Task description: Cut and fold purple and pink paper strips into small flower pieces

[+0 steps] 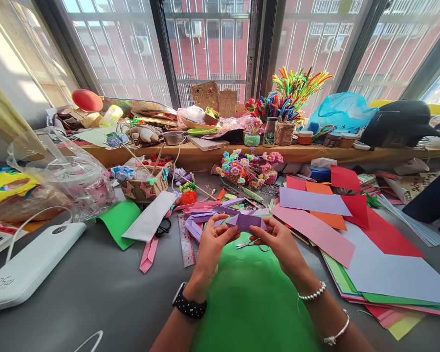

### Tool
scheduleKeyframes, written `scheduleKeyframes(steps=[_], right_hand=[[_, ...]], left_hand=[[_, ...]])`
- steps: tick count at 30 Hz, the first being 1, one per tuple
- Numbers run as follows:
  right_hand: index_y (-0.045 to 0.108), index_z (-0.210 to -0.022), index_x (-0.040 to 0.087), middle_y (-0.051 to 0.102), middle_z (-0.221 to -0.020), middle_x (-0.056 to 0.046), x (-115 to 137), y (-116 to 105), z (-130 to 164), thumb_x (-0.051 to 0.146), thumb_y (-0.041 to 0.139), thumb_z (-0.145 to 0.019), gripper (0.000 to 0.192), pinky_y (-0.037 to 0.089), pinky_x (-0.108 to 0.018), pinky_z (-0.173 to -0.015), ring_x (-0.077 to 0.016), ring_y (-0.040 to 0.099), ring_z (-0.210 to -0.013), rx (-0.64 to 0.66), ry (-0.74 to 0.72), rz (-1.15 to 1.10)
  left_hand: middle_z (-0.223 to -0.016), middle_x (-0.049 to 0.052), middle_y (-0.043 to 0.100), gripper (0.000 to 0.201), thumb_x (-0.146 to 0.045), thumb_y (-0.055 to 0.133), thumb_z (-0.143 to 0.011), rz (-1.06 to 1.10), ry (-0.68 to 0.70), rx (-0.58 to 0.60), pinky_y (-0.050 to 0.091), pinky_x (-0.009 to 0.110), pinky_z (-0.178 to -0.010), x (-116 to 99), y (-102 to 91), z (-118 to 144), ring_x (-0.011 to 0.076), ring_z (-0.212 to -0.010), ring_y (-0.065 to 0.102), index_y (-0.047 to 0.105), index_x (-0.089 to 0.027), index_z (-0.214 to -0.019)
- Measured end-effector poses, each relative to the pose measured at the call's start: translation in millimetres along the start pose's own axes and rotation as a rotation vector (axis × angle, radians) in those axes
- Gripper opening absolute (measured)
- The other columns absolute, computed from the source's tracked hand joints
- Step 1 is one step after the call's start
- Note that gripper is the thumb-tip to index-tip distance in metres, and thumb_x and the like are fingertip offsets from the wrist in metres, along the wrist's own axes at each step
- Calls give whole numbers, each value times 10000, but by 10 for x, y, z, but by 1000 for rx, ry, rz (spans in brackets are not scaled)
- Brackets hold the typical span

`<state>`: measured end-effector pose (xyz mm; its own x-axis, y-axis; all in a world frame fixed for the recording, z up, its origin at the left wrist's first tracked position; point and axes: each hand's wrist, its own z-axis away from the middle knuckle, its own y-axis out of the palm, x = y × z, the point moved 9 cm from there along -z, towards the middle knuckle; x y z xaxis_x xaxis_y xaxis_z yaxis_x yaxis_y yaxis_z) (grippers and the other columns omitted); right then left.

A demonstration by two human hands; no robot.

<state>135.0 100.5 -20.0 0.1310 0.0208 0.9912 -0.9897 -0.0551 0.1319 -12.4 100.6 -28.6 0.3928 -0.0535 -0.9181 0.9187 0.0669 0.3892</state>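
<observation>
Left hand [213, 239], right hand [280, 242]: each grip pinches one end of folded purple paper [247, 223], over green surface [254, 303] by bench [113, 293] clutter, probably so creases don't spring open.

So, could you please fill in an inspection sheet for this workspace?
Surface: grey tabletop, green between the forearms.
Job's things: folded purple paper raised in both hands; small scissors nearby.
Clutter: coloured paper stack at right; ruler left of the hands.
Hands: left hand and right hand pinch opposite ends of the paper.
Cables: white cable beside the power bank; another at the lower edge.
Surroundings: crowded windowsill, barred windows.
</observation>
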Motion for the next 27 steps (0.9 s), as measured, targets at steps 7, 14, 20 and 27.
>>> scheduleKeyframes(steps=[7,14,20,27], right_hand=[[546,-822,141,627,-701,-17,42,-36,5,346,671,-640,301,505,-243,-536,-140,626,-569,-45,-89,28],[545,-837,135,614,-706,-21,62,-63,-9,352,657,-654,305,505,-249,-528,-149,628,-570,-73,-113,60],[545,-825,141,608,-703,-20,75,-68,-5,360,657,-653,300,504,-254,-524,-148,621,-562,-68,-125,68],[555,-827,147,617,-709,-16,83,-119,-13,395,656,-645,323,500,-262,-534,-159,629,-579,-91,-147,65]], left_hand=[[-567,-68,583,438,-156,719,-584,44,-24,-12,502,226,-690,2,-9,-8,89,-592,612,490,-155,-958],[-592,-50,611,475,-159,734,-563,37,-22,-46,504,239,-675,16,-68,-22,113,-609,631,458,-158,-950],[-583,-54,615,445,-147,731,-570,32,-17,-61,505,243,-676,11,-80,-25,124,-610,641,416,-182,-882],[-711,6,647,457,-147,712,-597,73,-63,-21,507,259,-705,-3,-49,-20,150,-706,649,447,-168,-968]])
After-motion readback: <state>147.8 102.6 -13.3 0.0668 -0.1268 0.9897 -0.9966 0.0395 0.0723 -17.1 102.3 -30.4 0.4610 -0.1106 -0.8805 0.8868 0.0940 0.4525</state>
